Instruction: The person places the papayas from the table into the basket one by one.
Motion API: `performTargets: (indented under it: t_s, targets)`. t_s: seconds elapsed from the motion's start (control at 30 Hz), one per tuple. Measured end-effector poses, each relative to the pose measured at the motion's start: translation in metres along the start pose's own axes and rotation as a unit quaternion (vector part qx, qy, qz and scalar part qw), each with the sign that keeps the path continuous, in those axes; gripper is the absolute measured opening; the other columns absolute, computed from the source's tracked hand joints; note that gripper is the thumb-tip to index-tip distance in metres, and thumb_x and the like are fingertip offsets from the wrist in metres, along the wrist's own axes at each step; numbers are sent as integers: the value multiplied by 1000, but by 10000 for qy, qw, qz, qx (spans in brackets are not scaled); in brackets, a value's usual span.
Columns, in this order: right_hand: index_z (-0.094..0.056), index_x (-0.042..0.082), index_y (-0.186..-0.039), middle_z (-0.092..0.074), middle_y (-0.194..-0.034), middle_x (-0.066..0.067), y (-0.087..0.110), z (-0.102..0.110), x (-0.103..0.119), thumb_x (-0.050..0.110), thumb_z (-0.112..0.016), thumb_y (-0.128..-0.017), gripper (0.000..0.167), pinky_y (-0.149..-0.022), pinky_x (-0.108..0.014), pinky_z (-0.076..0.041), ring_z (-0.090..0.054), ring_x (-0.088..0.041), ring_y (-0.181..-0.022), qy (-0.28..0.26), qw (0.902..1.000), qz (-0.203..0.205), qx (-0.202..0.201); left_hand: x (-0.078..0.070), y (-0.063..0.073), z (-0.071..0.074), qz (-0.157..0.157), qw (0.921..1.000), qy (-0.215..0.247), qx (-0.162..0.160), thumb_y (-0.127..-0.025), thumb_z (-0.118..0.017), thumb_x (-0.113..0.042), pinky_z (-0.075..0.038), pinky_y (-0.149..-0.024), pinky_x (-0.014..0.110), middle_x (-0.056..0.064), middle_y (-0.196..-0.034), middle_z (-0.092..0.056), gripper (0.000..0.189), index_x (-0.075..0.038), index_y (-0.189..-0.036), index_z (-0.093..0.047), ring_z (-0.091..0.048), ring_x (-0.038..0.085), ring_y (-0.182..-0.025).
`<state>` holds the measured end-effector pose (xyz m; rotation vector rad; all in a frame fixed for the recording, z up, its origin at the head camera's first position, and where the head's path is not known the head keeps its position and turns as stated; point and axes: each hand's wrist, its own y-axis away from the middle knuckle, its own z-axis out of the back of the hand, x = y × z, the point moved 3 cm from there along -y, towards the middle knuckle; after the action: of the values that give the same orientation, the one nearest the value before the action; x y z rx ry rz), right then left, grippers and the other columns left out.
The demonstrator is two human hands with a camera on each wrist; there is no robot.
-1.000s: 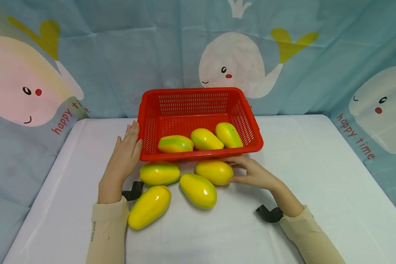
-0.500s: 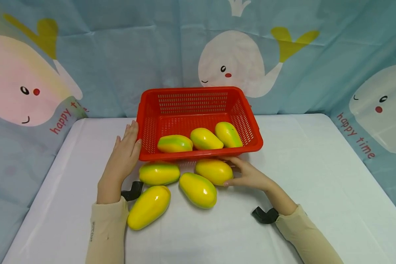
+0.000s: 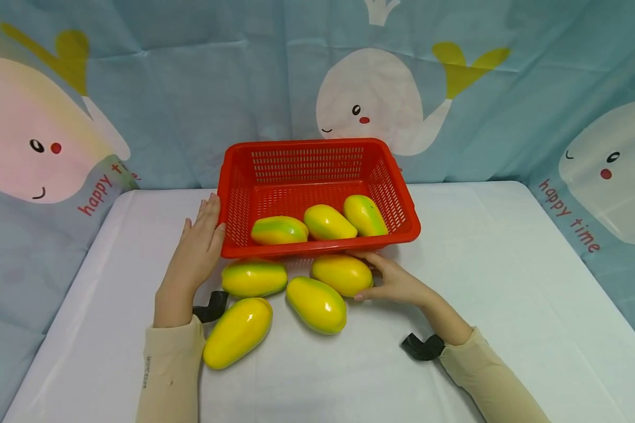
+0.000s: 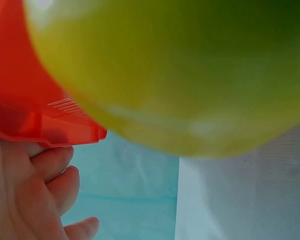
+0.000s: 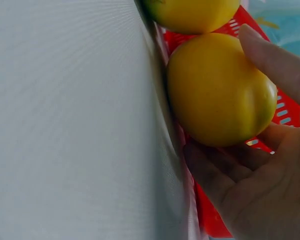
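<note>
Yellow fruit (image 3: pixel 341 275), rightmost of four on the white cloth (image 3: pixel 481 247), could be let slip, given its glossy skin and a hold on the right end only, or be knocked on the close near rim of the red basket (image 3: pixel 317 248). It is grasped by the right hand (image 3: pixel 394 282), thumb near, fingers far, its left half uncovered. The basket's left side is touched by straight fingers of the left hand (image 3: pixel 194 249).
</note>
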<state>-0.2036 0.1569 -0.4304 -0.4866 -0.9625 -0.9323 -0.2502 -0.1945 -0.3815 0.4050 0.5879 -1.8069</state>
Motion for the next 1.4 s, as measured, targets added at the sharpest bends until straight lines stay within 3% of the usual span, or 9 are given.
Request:
performTargets:
  t_s: [0.4,0.67,1.07,1.4]
  targets:
    - [-39,10,-142,-42,-142,-4,-1,1,0,20,-79,-77,77,-101,-44,-38,-45,-22,-120,-35,10000,-24,-64,1,1,0,13,10000,46,3,-102,-32,-24,-2,-111,58,11,-156,-11,57,-5,-151,-11,-9,30,-143]
    - [-42,4,-139,-47,-138,-10,1,4,5,18,-79,-77,73,-99,-42,-42,-50,-26,-118,33,9990,158,-428,0,1,0,1,10000,56,-4,-101,-32,-24,-2,-110,59,11,-156,-11,57,-5,-151,-10,-9,30,-143]
    - [-46,9,-135,-48,-135,-6,4,7,12,17,-78,-78,67,-101,-44,-40,-49,-25,-117,-173,9994,140,-282,0,0,-1,-21,10000,85,-21,-102,-32,-25,-2,-111,58,10,-156,-11,57,-6,-151,-11,-9,29,-143]
    - [-49,15,-134,-51,-132,1,8,8,25,20,-78,-78,63,-100,-45,-41,-50,-21,-116,-51,9989,400,-249,0,0,0,-36,10000,48,-18,-102,-32,-24,-2,-111,58,11,-157,-11,57,-5,-151,-11,-8,29,-143]
